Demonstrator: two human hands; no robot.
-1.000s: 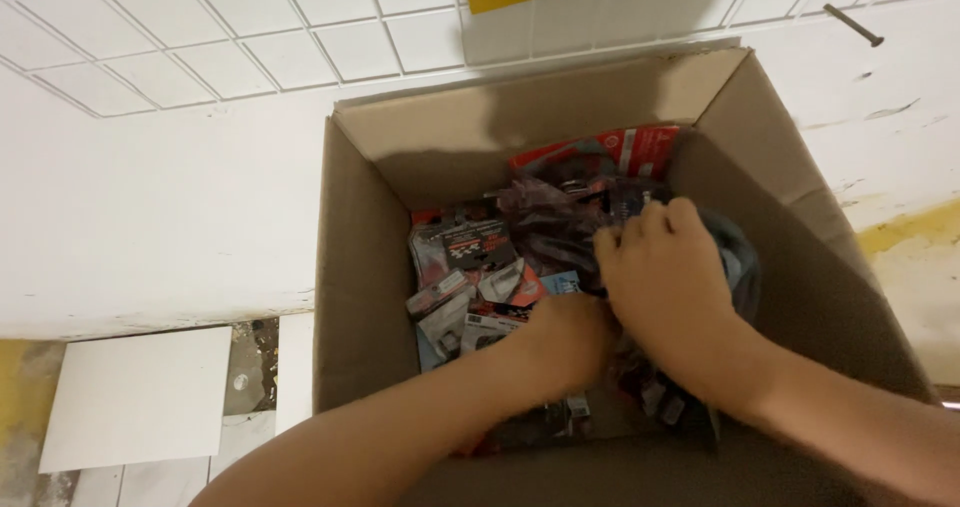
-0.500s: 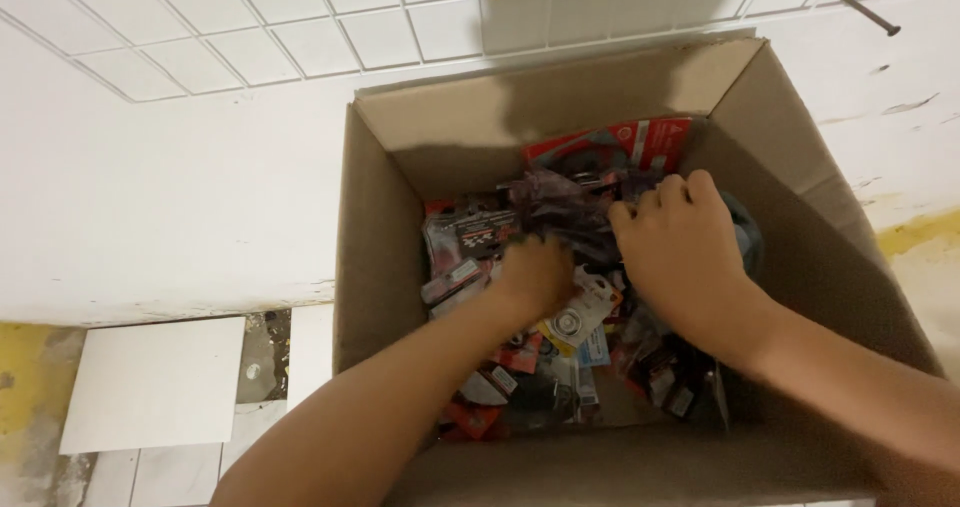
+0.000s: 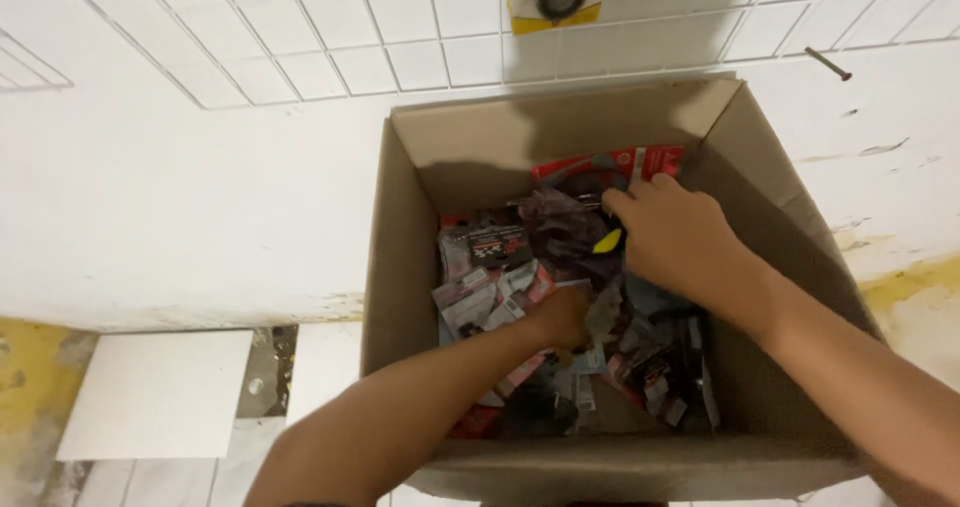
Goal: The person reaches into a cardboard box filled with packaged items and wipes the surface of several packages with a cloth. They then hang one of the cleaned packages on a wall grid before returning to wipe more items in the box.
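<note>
Both buried: left hand (image 3: 562, 317) curled among packets (image 3: 490, 287); right hand (image 3: 672, 235) fingers pressing dark wrapper (image 3: 560, 222).

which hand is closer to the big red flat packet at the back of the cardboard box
Right. The right hand has fingertips just in front of the big red flat packet; the left hand is buried lower among small packets, nearer the box's middle.

Small red-and-grey blister packs (image 3: 490, 267) lie jumbled, overlapping, inside an open brown cardboard box (image 3: 395, 267).
</note>
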